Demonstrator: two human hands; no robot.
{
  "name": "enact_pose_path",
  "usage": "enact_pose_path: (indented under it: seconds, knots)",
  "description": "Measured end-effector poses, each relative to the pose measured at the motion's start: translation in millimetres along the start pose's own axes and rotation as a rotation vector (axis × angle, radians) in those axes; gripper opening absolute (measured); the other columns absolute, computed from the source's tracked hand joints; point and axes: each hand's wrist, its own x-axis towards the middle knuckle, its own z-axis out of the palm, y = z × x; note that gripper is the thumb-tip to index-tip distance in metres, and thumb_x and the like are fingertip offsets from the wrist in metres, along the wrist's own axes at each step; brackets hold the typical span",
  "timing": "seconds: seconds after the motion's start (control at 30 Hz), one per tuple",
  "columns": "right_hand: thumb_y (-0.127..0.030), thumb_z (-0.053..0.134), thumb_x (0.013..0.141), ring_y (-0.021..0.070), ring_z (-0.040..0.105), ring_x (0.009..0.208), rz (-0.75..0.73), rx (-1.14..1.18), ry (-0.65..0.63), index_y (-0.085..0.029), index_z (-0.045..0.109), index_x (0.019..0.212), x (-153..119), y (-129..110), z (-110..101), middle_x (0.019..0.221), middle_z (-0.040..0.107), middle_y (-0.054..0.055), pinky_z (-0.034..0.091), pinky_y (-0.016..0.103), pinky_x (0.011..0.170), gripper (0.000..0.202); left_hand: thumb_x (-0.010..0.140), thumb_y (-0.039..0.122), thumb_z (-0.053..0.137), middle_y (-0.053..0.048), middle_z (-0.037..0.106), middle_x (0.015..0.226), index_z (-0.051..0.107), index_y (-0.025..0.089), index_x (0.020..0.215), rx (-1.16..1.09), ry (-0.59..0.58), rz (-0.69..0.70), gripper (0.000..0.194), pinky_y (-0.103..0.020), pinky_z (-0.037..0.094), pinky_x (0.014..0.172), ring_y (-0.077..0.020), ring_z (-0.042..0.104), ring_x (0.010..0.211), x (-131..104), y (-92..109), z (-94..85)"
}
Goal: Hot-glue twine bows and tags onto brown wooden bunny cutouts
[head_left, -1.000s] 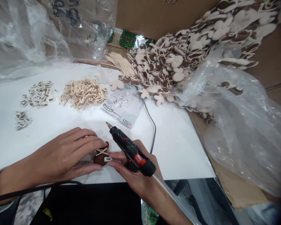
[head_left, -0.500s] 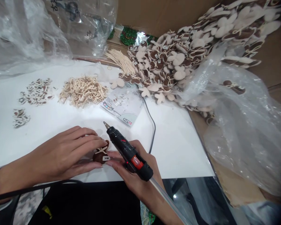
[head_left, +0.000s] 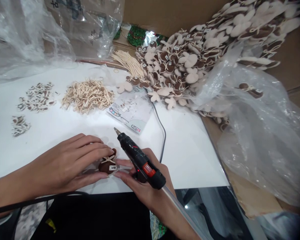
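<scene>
A white table (head_left: 195,166) spreads beneath the hot-glue gun (head_left: 132,150). Beyond and to the right of the gun sprawls a heap of brown-and-cream plush pieces (head_left: 175,66). To the gun's left, the left hand (head_left: 72,156) arches over a bow-tied brown piece (head_left: 105,167), thumb and fingertips closed on its edges. The right hand (head_left: 142,193) grips the gun, its thumb and index finger at the piece's small printed label (head_left: 112,167); whether they pinch it, I cannot tell. The step in hand seems to be settling that label; the next move calls for steady fingers clear of the nozzle.
</scene>
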Motion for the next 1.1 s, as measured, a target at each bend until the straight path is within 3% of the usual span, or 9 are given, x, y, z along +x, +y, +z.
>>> enact_pose_path:
  seconds: [0.1,0.2,0.37,0.5,0.6,0.73,0.87,1.1]
  knots:
    - [-0.048,0.100,0.095,0.0279,0.088,0.077,0.023,-0.012,0.022,-0.031,0.079,0.121,-2,7,-2,0.114,0.094,0.006,0.077,0.042,0.071,0.038,0.118,0.031,0.073,-0.013,0.084,0.144,0.066,0.018,0.157,-0.001,0.030,0.025,0.042,-0.041,0.065,0.120,-0.0282,0.079,0.136,-3,0,-0.2]
    - [-0.050,0.100,0.094,0.0264,0.086,0.072,0.028,-0.011,0.046,-0.030,0.080,0.118,-3,13,-3,0.112,0.094,0.006,0.076,0.040,0.066,0.037,0.114,0.017,0.072,-0.013,0.080,0.154,0.073,0.019,0.151,0.021,0.036,0.113,0.037,-0.041,0.060,0.131,-0.0276,0.073,0.149,-6,0,-3.0]
    - [-0.054,0.101,0.093,0.0288,0.089,0.077,0.040,0.021,0.070,-0.029,0.077,0.118,-5,19,-3,0.103,0.094,0.006,0.077,0.040,0.068,0.042,0.114,0.012,0.064,-0.011,0.076,0.165,0.078,0.023,0.150,0.068,-0.066,0.185,0.040,-0.041,0.064,0.128,-0.0310,0.068,0.159,-7,-4,-10.9]
    - [-0.051,0.098,0.097,0.0251,0.087,0.073,-0.028,0.041,0.084,-0.028,0.076,0.124,-5,24,1,0.114,0.094,0.009,0.077,0.039,0.070,0.042,0.117,0.010,0.053,-0.009,0.078,0.163,0.078,0.022,0.152,0.106,-0.121,0.230,0.044,-0.039,0.066,0.125,-0.0288,0.074,0.153,-1,-5,-13.8]
    - [-0.047,0.097,0.099,0.0257,0.086,0.070,-0.052,0.024,0.091,-0.028,0.076,0.125,-5,24,1,0.111,0.094,0.008,0.077,0.040,0.068,0.038,0.116,0.009,0.051,-0.009,0.079,0.161,0.077,0.022,0.154,0.112,-0.139,0.222,0.048,-0.037,0.069,0.120,-0.0285,0.079,0.146,-1,-4,-11.8]
    - [-0.047,0.094,0.101,0.0277,0.087,0.071,-0.036,0.011,0.053,-0.031,0.077,0.122,-3,19,0,0.112,0.094,0.006,0.078,0.043,0.069,0.031,0.119,0.010,0.051,-0.007,0.074,0.169,0.072,0.025,0.161,0.089,-0.132,0.147,0.050,-0.036,0.063,0.128,-0.0261,0.074,0.153,-12,-3,-5.6]
    - [-0.043,0.093,0.100,0.0238,0.085,0.066,-0.018,0.050,0.086,-0.030,0.079,0.118,-3,12,1,0.111,0.094,0.005,0.076,0.037,0.063,0.026,0.124,0.020,0.048,-0.008,0.064,0.179,0.065,0.024,0.171,0.043,-0.168,0.150,0.050,-0.038,0.055,0.136,-0.0268,0.061,0.167,-23,-6,-1.7]
    - [-0.042,0.090,0.101,0.0256,0.088,0.073,-0.050,0.023,0.112,-0.029,0.082,0.116,-5,7,0,0.108,0.093,0.005,0.076,0.038,0.071,0.021,0.125,0.021,0.048,-0.011,0.064,0.179,0.056,0.026,0.180,0.093,-0.191,0.174,0.056,-0.039,0.058,0.133,-0.0281,0.062,0.167,-29,-11,-1.7]
